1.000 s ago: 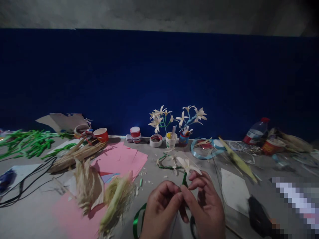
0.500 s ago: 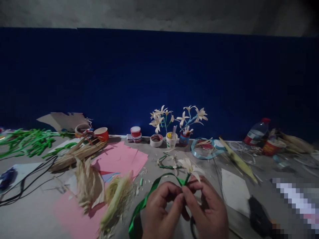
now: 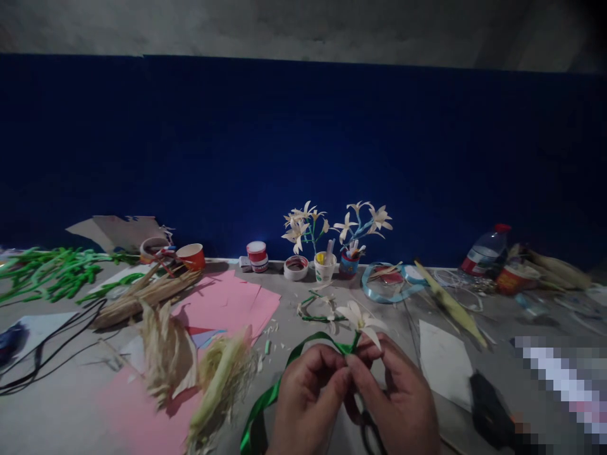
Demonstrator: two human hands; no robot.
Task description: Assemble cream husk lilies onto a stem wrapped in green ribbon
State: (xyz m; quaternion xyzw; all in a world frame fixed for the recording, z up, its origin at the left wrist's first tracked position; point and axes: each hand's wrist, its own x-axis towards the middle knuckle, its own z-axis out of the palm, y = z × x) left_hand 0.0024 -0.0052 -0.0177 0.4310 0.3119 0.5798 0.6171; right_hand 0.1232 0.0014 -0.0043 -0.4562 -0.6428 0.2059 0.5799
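A white artificial flower (image 3: 360, 322) with pointed petals stands up between my hands on a short green-wrapped stem. My right hand (image 3: 403, 398) is closed, pinching the flower's stem between thumb and fingers. Its fingertips meet those of my left hand (image 3: 306, 398), which is closed on the green ribbon (image 3: 260, 401) just below the bloom. From there the ribbon loops over behind my left hand and down to the table. Beneath my right hand a dark ring-shaped handle (image 3: 370, 433) shows in part. The pinched ends of stem and ribbon are hidden by my fingers.
Finished white flowers (image 3: 296, 227) stand in cups at the back. Pink paper (image 3: 227, 300), dry husks (image 3: 165, 354) and a pale green husk roll (image 3: 215, 385) lie left. On the right are white paper (image 3: 443, 357), a black tool (image 3: 490, 411) and a bottle (image 3: 486, 249).
Both hands keep their pinch at the same spot. The view has shifted slightly, and more of the dark ring-shaped handle shows under my right hand.
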